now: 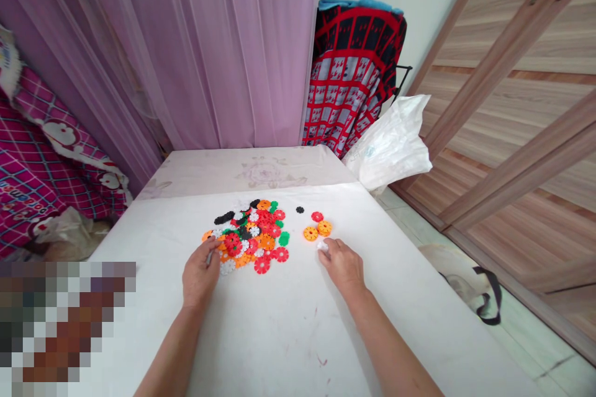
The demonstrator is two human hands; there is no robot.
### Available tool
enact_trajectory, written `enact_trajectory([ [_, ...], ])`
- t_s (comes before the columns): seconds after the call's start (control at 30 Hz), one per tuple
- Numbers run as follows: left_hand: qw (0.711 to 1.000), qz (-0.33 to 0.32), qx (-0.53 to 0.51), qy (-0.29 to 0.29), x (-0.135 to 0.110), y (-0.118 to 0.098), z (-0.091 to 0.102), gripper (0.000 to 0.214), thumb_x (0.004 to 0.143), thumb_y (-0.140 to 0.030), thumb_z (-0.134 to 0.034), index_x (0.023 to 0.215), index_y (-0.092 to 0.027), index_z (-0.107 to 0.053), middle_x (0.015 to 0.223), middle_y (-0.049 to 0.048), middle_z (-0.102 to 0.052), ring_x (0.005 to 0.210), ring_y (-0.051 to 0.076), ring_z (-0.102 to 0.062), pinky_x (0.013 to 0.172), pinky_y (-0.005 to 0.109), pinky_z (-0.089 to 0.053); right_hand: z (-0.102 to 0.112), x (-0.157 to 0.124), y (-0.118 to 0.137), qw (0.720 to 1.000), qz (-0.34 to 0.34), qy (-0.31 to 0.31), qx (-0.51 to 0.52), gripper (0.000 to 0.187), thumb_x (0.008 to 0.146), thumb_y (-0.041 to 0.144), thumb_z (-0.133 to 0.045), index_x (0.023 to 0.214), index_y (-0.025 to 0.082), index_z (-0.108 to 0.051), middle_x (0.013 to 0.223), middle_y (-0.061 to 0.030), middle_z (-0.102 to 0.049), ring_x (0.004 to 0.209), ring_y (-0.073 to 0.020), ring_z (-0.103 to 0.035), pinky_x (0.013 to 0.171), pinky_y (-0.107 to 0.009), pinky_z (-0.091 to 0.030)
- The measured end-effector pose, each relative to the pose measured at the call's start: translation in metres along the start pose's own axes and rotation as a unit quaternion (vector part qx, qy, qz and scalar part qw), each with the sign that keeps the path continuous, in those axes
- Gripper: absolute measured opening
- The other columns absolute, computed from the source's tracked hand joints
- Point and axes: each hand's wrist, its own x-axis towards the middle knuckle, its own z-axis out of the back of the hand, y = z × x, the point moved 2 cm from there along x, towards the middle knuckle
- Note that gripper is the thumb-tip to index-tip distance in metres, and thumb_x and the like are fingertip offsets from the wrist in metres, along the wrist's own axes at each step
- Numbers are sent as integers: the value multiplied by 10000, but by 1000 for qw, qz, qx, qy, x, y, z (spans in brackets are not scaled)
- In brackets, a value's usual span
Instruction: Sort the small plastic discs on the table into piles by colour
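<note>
A pile of notched plastic snowflake discs (265, 221) in red, orange, green, black and white lies on the white-covered table. My left hand (201, 273) is at the pile's left edge, fingers drawn together beside an orange disc. A small greyish bit shows between its fingers; what it is I cannot make out. My right hand (343, 265) rests low over the table right of the pile, pinching a white disc (322, 247) between thumb and fingers. Just beyond it lie two small groups of orange discs (310, 234), a red disc (317, 216) and a black disc (300, 209).
The table (279, 335) has a flowered cloth strip (263, 170) across its far end. Behind hangs a purple curtain (233, 49). A white plastic bag (395, 142) stands at the far right corner, near a wooden wardrobe (507, 105). A blurred patch hides the lower left.
</note>
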Motion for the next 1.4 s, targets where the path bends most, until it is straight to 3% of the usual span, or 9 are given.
enact_trajectory([
  [0.13,1000,-2,4,3,1,-1,1,329,839,-351,-448,1029,-243,-695,1244,46,-673,1156,251,-618,1005,412,-481,-5,-4,-2,999,8,-33,5,266,878,255,-535,1103,216,-672,882,-30,-696,723,-141,-615,582,-262,-331],
  [0.33,1000,3,2,-1,1,-1,1,319,842,-345,-450,1028,-248,-692,1245,43,-671,1156,255,-617,1002,422,-482,-10,-24,-5,995,41,-80,44,204,889,220,-484,880,225,-688,789,-11,-685,644,-114,-579,574,-253,-297],
  [0.6,1000,4,2,1,0,0,1,318,839,-355,-452,1023,-252,-690,1247,45,-671,1157,262,-616,994,436,-488,-12,-37,-8,993,37,-92,59,213,891,207,-477,784,221,-661,717,11,-656,568,-103,-543,553,-267,-263],
  [0.9,1000,-28,-8,-10,-1,1,-3,316,840,-339,-447,1016,-238,-689,1217,51,-686,1143,249,-629,995,414,-493,-18,-44,56,968,178,-77,161,187,868,153,-483,844,233,-650,739,-1,-632,699,-135,-572,638,-245,-350],
  [1.03,998,-57,8,-10,0,0,-3,306,848,-320,-445,1002,-236,-696,1184,50,-703,1110,239,-646,981,399,-504,-19,-34,81,951,201,-110,205,252,885,189,-483,1075,210,-647,982,-62,-656,906,-181,-576,788,-277,-410],
  [1.17,992,-119,36,23,-2,-3,-4,330,876,-340,-435,1026,-217,-703,1166,78,-708,1082,237,-654,986,405,-495,-21,-16,103,947,225,-123,194,333,903,266,-512,1216,229,-620,1259,-101,-579,1134,-242,-502,947,-376,-384],
  [1.27,980,-174,84,43,-10,-10,-6,388,907,-397,-443,1172,-222,-665,1284,105,-644,1198,266,-584,1044,472,-433,-26,-5,117,947,249,-102,175,356,906,322,-534,1248,265,-617,1353,-100,-527,1236,-269,-439,985,-410,-359],
  [1.33,968,-203,136,54,-17,-16,-7,413,911,-418,-464,1274,-284,-609,1421,90,-535,1333,309,-457,1090,565,-341,-29,-1,122,952,242,-93,165,342,906,346,-538,1221,256,-638,1361,-106,-529,1265,-281,-414,987,-418,-355],
  [1.4,948,-253,163,100,-25,-22,-10,419,909,-432,-487,1309,-346,-576,1476,67,-475,1389,313,-381,1118,585,-279,-31,0,122,958,218,-91,161,330,908,350,-534,1191,228,-654,1330,-114,-559,1254,-282,-421,984,-417,-353],
])
